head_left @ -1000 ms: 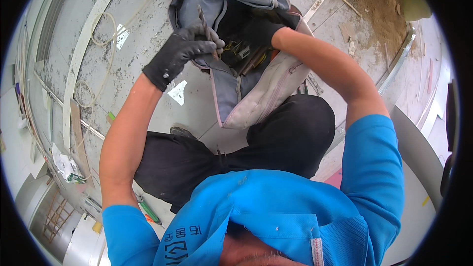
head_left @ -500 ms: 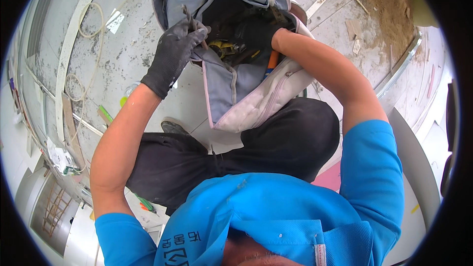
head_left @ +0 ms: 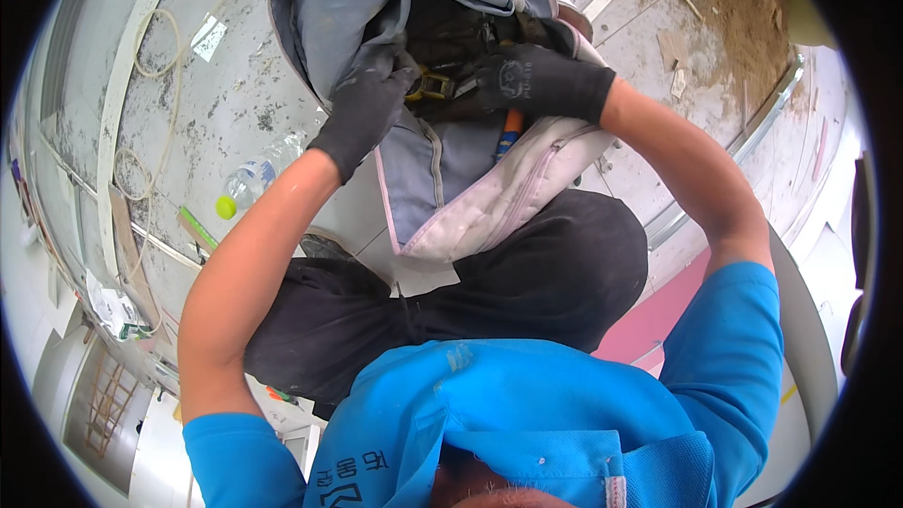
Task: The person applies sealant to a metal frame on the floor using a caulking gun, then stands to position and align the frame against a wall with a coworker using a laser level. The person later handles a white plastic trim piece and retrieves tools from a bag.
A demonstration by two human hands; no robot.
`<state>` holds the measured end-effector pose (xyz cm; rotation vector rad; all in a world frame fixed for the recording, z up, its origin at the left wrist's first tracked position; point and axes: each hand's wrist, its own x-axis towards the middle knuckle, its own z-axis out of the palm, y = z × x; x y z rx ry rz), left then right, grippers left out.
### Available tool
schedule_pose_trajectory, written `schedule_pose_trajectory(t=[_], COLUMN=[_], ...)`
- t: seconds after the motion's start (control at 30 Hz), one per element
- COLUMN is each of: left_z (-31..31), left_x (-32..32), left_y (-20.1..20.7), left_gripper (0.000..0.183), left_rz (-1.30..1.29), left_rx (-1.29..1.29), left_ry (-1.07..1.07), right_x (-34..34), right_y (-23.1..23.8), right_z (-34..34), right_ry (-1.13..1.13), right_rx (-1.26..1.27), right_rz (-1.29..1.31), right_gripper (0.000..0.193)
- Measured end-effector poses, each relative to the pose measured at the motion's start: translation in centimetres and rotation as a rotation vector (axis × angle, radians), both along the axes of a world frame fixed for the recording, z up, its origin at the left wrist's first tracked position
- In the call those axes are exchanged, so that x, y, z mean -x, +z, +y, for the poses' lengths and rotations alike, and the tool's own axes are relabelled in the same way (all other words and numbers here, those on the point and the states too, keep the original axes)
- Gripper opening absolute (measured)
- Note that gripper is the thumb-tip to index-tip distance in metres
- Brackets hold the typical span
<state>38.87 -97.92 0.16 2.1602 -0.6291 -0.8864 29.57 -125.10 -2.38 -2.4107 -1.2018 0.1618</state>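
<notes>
A grey-lined tool bag (head_left: 461, 221) with a pale quilted outside lies open in front of my knees. My left hand (head_left: 372, 99), in a black glove, is at the left side of its mouth with the fingers curled closed. What those fingers hold is hidden. My right hand (head_left: 546, 83), also gloved in black, reaches in from the right. Its fingers look bent among the dark tools, and their grip is hard to make out. Between the hands lies a yellow-and-black tape measure (head_left: 433, 87). An orange-and-blue handle (head_left: 509, 134) stands against the near lining.
A clear plastic bottle (head_left: 249, 179) with a green cap lies left of my left forearm. A pale hose (head_left: 174, 122) curls along the left floor. Sandy dirt (head_left: 743, 0) and wood strips are at the far right, beside a metal channel (head_left: 752, 150).
My left hand has moved down and right into the bag's mouth; the thin, drill-bit-like rod it held upright no longer shows. My right hand has drawn partly back out, showing its glove.
</notes>
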Motion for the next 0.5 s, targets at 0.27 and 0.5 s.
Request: schedule_pose_trajectory(t=[0.27, 0.5], left_z=[-1.6, -2.4], left_x=[-0.2, 0.7], left_y=[-7.4, -8.7], left_gripper=[0.039, 0.034], left_rz=[-0.2, -0.236], left_rx=[-0.36, -0.384], left_ry=[-0.418, -0.583], right_x=[0.4, 0.3], right_y=[2.1, 1.7], right_z=[-1.3, -2.4], right_ry=[-0.198, -0.269], right_rx=[0.009, 0.001], right_rz=[-0.003, -0.104], right_gripper=[0.027, 0.025])
